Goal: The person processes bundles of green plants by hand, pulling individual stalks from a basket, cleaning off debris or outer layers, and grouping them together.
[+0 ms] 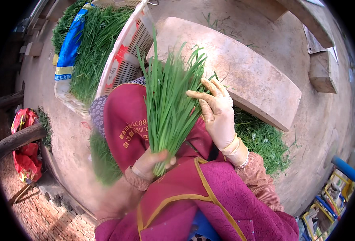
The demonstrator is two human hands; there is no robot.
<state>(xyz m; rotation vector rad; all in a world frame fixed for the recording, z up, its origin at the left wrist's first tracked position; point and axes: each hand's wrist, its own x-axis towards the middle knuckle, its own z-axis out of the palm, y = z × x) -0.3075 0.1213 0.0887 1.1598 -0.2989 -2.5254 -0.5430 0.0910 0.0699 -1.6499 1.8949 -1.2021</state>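
Note:
My left hand [154,162] is closed around the pale stem ends of a bunch of long flat green leaves [171,105] that look like garlic chives. The leaves fan upward and away from me above my lap; some tips are blurred. At the bunch's right side is my right hand [216,111] in a thin cream glove, its fingers apart and near the outer leaves. Whether the fingertips touch the leaves is hard to tell. A maroon apron [126,120] with yellow edging and printed writing covers my knees beneath the bunch.
A white plastic crate [117,63] at upper left holds more greens [102,39] and a blue sack [72,42]. A stone slab [225,60] lies ahead. Loose leaves [261,138] are heaped on the floor at right, others [103,159] at left. Red bags [28,159] lie far left.

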